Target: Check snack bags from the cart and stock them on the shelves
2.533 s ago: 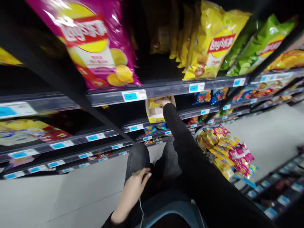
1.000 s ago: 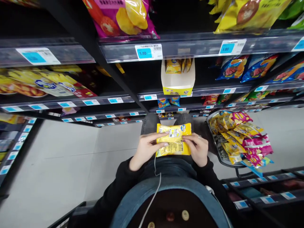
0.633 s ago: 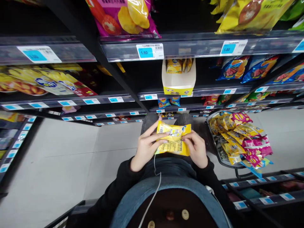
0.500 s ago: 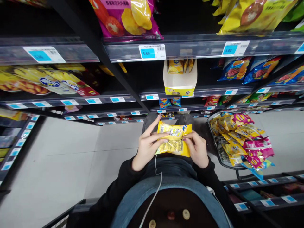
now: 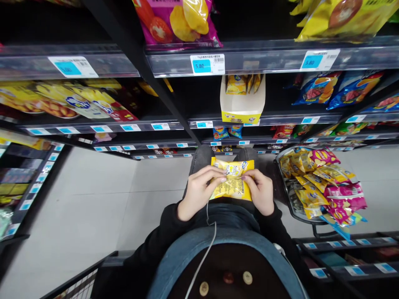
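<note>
A yellow snack bag [image 5: 231, 189] lies back side up above my lap, its printed text and middle seam showing. My left hand [image 5: 201, 189] grips it from the left, thumb and fingers pinched at the seam. From the right, my right hand [image 5: 259, 190] pinches the same seam between thumb and fingers. The two sets of fingertips are a short gap apart. In front of my knees, an open white and yellow carton [image 5: 242, 104] stands on a shelf, with a few yellow bags [image 5: 236, 84] at its back.
To my right on the floor is a black-rimmed basket [image 5: 288, 203] heaped with yellow and pink snack bags [image 5: 344, 196]. Shelf edges with price tags [image 5: 207, 64] run across in front. More racks stand at the left [image 5: 37, 178] and lower right. A white cable [image 5: 202, 261] hangs down my front.
My right hand has gone from reaching into the carton to holding the yellow bag over my lap with my left. Lately my left index finger has come down from its raised pose onto the bag.
</note>
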`<state>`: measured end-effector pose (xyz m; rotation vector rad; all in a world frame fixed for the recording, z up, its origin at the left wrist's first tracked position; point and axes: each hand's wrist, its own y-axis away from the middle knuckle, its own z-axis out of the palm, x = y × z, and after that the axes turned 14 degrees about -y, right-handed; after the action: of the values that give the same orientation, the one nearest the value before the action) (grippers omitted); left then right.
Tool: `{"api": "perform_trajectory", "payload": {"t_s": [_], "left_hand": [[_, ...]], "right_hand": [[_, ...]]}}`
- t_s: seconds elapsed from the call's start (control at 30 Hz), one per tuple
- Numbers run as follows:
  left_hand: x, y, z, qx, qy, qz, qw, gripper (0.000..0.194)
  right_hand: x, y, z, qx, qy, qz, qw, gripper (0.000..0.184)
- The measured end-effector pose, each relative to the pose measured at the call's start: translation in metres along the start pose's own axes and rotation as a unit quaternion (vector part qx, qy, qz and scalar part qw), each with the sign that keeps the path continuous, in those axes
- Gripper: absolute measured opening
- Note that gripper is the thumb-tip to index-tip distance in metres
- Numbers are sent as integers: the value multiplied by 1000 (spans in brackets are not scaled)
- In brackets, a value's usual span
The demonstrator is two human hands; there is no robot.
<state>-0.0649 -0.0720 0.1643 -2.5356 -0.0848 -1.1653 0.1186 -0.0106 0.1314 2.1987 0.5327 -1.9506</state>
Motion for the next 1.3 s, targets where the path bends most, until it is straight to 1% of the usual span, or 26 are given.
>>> {"api": "perform_trajectory", "payload": {"t_s": [0.07,0.17,0.37,0.5,0.6,0.7,0.77,0.87,0.93,1.0,1.07,1.13,1.2,1.27,1.3], "left_hand": [[3,-1,0,-9,9,-32,999,11],[6,-2,0,-22,28,-66,997,14],[4,2,3,34,17,-124,992,19],[-2,4,7,30,110,-167,979,18],[-9,5,9,2,172,-184,968,16],[-13,6,8,-22,171,-180,968,17],[-14,5,3,-41,160,-173,971,18],[-13,1,-5,-96,166,-184,964,19],[-13,1,-8,-124,181,-205,954,20],[-14,2,-7,-126,201,-226,945,19],[-16,6,-1,-108,226,-241,938,19],[-18,12,7,-77,257,-252,930,17],[-21,20,15,-57,294,-257,919,16],[-25,27,20,-62,320,-250,912,15],[-26,30,20,-69,319,-240,914,14]], "right_hand": [[-2,1,2,3,24,-10,1000,17],[-5,2,1,-16,46,-38,998,16],[-17,-2,-7,-59,68,-68,994,15],[-19,-7,-12,-82,81,-83,990,17],[-18,-10,-15,-88,95,-124,984,21],[-16,-12,-18,-115,97,-148,978,22],[-14,-13,-21,-139,92,-139,976,22],[-13,-12,-24,-166,72,-107,978,18],[-11,-9,-24,-163,46,-94,981,12],[-9,-6,-24,-150,14,-89,985,12],[-6,-3,-22,-143,-24,-80,986,10],[-4,-1,-18,-130,-72,-65,987,7],[-2,-1,-14,-87,-132,-48,986,11],[-2,-2,-10,-40,-185,-26,982,16],[-2,-3,-8,-29,-201,-10,979,18]]}}
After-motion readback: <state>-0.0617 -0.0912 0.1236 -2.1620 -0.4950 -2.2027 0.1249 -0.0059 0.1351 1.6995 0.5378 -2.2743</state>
